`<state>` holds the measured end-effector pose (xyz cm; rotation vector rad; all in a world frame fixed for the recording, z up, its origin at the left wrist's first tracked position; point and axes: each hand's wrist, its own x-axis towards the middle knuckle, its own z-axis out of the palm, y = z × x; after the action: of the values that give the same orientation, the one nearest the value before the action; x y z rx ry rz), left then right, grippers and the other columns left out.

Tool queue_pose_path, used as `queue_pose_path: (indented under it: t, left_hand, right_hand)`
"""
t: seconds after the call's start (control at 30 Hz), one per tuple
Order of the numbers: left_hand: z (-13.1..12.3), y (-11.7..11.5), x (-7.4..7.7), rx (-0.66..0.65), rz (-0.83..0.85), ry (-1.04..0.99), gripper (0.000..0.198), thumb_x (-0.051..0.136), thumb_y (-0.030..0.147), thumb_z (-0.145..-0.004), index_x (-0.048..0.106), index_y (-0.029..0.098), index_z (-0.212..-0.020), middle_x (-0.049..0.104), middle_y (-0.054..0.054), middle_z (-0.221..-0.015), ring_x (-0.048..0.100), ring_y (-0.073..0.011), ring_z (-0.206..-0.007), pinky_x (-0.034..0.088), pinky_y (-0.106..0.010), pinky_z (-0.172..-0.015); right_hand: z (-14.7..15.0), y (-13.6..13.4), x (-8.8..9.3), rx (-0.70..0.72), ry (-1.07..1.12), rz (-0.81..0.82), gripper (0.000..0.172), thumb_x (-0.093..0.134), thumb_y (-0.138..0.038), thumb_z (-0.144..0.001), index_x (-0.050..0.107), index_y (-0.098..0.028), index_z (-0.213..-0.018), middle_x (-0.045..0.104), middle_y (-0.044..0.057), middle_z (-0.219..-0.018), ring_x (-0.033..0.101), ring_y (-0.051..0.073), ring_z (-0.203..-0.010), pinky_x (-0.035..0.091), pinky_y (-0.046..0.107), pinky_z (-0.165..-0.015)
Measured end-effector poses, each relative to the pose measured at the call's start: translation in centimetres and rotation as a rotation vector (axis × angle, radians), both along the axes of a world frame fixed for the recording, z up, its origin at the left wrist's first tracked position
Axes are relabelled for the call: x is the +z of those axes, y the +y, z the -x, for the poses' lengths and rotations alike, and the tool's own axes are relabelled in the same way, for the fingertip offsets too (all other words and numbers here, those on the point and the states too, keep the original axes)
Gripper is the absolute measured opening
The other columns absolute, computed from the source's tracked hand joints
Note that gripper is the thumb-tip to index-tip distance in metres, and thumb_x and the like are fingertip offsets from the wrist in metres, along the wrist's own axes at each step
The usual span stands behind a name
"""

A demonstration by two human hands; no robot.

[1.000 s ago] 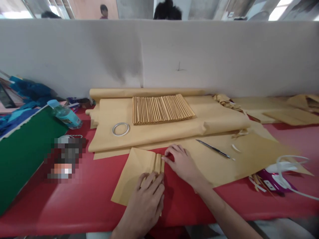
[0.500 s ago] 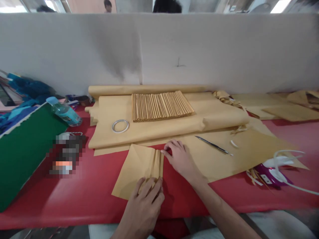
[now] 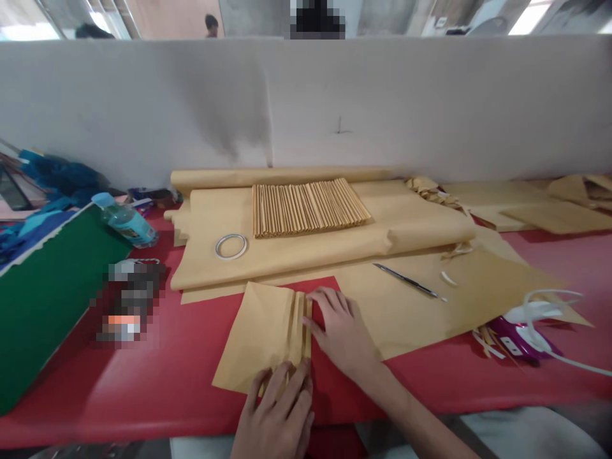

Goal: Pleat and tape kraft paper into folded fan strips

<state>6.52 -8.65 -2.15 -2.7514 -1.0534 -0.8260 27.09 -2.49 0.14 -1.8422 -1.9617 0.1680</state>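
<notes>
The narrow pleats (image 3: 296, 328) of the tan, four-sided paper sheet (image 3: 253, 325), lying beneath the left hand (image 3: 280, 408) and leftward of the right hand (image 3: 342, 335), could skew or spring open if the hands press unevenly. The left sits palm-down, fingers slightly spread; the right angles inward, thumb and forefinger apart at the pleated edge, their grip unclear.

Shows a bare left hand (image 3: 277, 414) and a bare right hand (image 3: 340, 335), both slender-fingered; runs uncovered along a slim right forearm (image 3: 406, 408) to the lower border of view. Wears pale grey-white cloth (image 3: 530, 433), apparently over the legs, visible lower right and lower left, cropped too tightly to tell the cut.
</notes>
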Motion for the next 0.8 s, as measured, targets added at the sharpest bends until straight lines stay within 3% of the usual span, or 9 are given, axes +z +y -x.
queue_pose_path:
  t: [0.13,0.43,0.67,0.8]
  left_hand:
    - [-0.1,-0.5,-0.7,0.011,-0.005,0.025,0.026,0.059,0.040,-0.098,0.072,0.027,-0.118,0.068,0.002,-0.138,0.061,-0.0207,-0.120,0.036,-0.037,-0.108]
    - [0.1,-1.9,-1.8,0.066,-0.073,0.012,0.028,0.059,0.038,-0.098,0.071,0.027,-0.122,0.069,0.002,-0.137,0.062,-0.0228,-0.124,0.042,-0.039,-0.104]
    - [-1.4,-2.6,-2.3,0.174,-0.068,0.012,0.037,0.056,0.044,-0.099,0.068,0.026,-0.130,0.068,0.003,-0.138,0.064,-0.0236,-0.121,0.048,-0.038,-0.086]
    - [-2.0,-2.4,-2.2,0.195,-0.059,0.030,0.039,0.060,0.042,-0.097,0.067,0.025,-0.132,0.071,0.000,-0.135,0.066,-0.0238,-0.117,0.051,-0.035,-0.084]
  right_hand:
    - [0.3,-0.2,-0.2,-0.042,-0.048,0.001,0.029,0.045,-0.040,-0.105,0.054,-0.022,-0.126,0.063,0.013,-0.128,0.058,0.030,-0.119,0.043,0.046,-0.098]
    - [-0.2,4.5,0.2,-0.194,-0.104,0.055,0.020,0.048,-0.039,-0.105,0.058,-0.021,-0.105,0.066,0.011,-0.109,0.058,0.031,-0.106,0.040,0.046,-0.091]
    - [1.3,1.3,0.6,-0.121,0.041,0.043,0.018,0.054,-0.040,-0.103,0.059,-0.023,-0.098,0.066,0.007,-0.108,0.057,0.027,-0.102,0.040,0.043,-0.090]
    - [2.5,-0.9,0.1,-0.018,0.150,0.099,0.006,0.064,-0.024,-0.095,0.059,-0.024,-0.099,0.066,0.004,-0.106,0.058,0.026,-0.102,0.041,0.042,-0.090]
